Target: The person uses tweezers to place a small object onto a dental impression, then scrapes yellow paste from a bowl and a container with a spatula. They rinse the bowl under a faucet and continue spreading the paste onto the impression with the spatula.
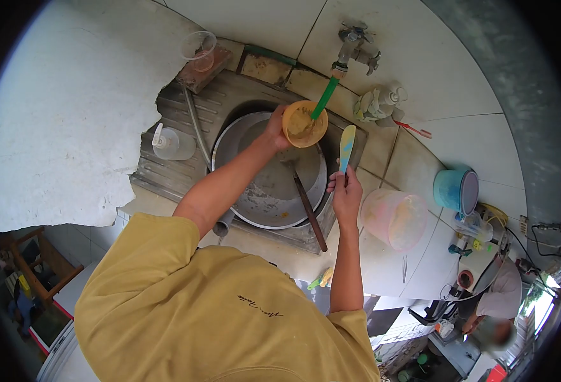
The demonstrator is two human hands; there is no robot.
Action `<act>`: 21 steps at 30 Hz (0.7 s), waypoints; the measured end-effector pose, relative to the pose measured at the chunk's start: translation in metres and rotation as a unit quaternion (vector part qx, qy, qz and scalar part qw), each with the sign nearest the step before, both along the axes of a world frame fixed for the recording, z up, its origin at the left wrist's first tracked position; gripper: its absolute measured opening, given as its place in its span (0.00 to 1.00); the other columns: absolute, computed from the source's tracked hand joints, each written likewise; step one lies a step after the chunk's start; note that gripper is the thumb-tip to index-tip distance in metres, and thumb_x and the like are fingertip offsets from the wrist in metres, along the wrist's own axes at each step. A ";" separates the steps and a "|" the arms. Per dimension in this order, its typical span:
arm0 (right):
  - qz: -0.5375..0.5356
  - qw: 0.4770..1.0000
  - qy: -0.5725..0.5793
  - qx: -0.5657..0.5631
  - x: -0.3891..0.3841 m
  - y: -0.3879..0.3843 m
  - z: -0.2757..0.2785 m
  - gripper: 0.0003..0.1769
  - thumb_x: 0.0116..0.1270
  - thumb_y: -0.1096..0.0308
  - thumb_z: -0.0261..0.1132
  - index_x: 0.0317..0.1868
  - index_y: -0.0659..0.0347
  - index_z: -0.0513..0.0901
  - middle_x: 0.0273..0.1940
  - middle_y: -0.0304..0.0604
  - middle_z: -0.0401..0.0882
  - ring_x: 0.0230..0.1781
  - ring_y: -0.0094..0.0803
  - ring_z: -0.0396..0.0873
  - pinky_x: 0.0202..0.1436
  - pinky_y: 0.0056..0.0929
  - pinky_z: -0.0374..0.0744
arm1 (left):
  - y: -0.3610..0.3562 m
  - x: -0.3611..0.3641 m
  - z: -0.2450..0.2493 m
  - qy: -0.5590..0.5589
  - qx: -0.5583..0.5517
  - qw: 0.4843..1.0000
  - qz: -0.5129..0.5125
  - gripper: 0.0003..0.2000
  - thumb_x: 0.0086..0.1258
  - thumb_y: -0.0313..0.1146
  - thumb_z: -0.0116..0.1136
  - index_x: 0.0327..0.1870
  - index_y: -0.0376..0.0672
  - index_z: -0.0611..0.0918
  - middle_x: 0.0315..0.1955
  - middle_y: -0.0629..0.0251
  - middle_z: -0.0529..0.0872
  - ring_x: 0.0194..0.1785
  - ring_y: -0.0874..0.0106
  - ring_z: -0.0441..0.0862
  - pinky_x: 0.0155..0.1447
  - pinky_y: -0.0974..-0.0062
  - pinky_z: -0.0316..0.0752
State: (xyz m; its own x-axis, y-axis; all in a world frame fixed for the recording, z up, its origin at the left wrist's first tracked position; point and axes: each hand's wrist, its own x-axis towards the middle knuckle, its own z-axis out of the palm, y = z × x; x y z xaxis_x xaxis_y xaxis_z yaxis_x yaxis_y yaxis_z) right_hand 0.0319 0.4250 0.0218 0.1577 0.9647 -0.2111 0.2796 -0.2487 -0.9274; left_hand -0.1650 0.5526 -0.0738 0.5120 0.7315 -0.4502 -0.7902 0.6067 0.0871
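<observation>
My left hand point(276, 132) grips a small orange bowl point(289, 135) by its side, above the sink. The end of a green hose point(325, 99) reaches into the bowl, which has cloudy liquid inside. Upright in my right hand point(346, 192) is a flat blue-and-yellow spatula point(346, 149), its handle end within my closed fingers. Below both hands, a large metal pot point(229, 143) sits in the sink basin with greyish water in it. A dark-handled utensil point(307, 207) leans out over the pot's rim.
The hose hangs from a wall tap point(355, 49). Left of the pot are a pump bottle point(173, 143) and a clear cup point(199, 46). A pink translucent tub point(393, 218) and a teal container point(453, 191) stand on the right. Another person point(500, 290) is at the lower right.
</observation>
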 end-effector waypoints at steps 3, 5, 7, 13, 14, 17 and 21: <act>0.049 0.992 -0.116 0.014 0.008 0.005 0.016 0.16 0.72 0.73 0.54 0.56 0.66 0.79 0.30 0.41 0.83 0.23 0.25 0.77 0.31 0.26 0.77 | 0.003 0.002 0.001 0.034 0.008 0.997 0.062 0.27 0.70 0.49 0.37 0.63 0.43 0.74 0.61 0.52 0.76 0.63 0.54 0.75 0.68 0.47 0.67; 0.059 0.983 -0.170 0.026 0.008 0.008 0.030 0.15 0.71 0.73 0.56 0.55 0.64 0.80 0.31 0.43 0.83 0.24 0.29 0.79 0.32 0.28 0.78 | 0.000 -0.001 0.001 0.034 0.017 0.998 0.043 0.29 0.68 0.49 0.36 0.63 0.41 0.74 0.61 0.51 0.76 0.63 0.53 0.74 0.68 0.47 0.67; 0.127 0.947 -0.274 0.108 0.004 0.013 0.036 0.15 0.68 0.73 0.59 0.54 0.59 0.82 0.32 0.46 0.84 0.27 0.39 0.83 0.33 0.34 0.79 | -0.010 -0.006 0.004 0.014 0.000 0.999 0.034 0.28 0.68 0.46 0.35 0.63 0.40 0.74 0.61 0.50 0.76 0.64 0.52 0.74 0.68 0.47 0.67; 0.260 0.839 -0.444 0.178 -0.027 0.028 0.034 0.14 0.65 0.73 0.59 0.51 0.56 0.82 0.33 0.49 0.83 0.31 0.51 0.82 0.37 0.46 0.81 | -0.051 -0.020 0.020 0.019 -0.069 0.997 0.013 0.28 0.68 0.44 0.32 0.64 0.39 0.73 0.63 0.48 0.74 0.65 0.51 0.73 0.69 0.46 0.66; 0.259 0.839 -0.444 0.181 -0.032 0.029 0.032 0.14 0.65 0.73 0.59 0.51 0.56 0.82 0.33 0.49 0.83 0.31 0.51 0.82 0.37 0.46 0.81 | -0.056 -0.022 0.022 0.023 -0.078 0.997 -0.003 0.29 0.68 0.44 0.32 0.65 0.39 0.73 0.64 0.48 0.73 0.66 0.51 0.72 0.70 0.46 0.65; 0.232 0.825 -0.472 0.205 -0.049 0.019 0.024 0.16 0.63 0.74 0.59 0.51 0.55 0.82 0.33 0.51 0.81 0.31 0.53 0.81 0.37 0.46 0.81 | -0.063 -0.030 0.031 0.053 -0.073 0.995 0.034 0.29 0.68 0.45 0.32 0.64 0.39 0.74 0.64 0.49 0.74 0.66 0.51 0.72 0.70 0.47 0.65; 0.255 0.879 -0.371 0.159 -0.076 -0.010 0.028 0.15 0.66 0.72 0.58 0.52 0.53 0.82 0.32 0.49 0.81 0.32 0.53 0.81 0.35 0.47 0.79 | -0.068 -0.046 0.050 0.048 -0.046 0.995 0.076 0.29 0.68 0.45 0.32 0.64 0.39 0.74 0.63 0.50 0.74 0.65 0.51 0.73 0.71 0.47 0.65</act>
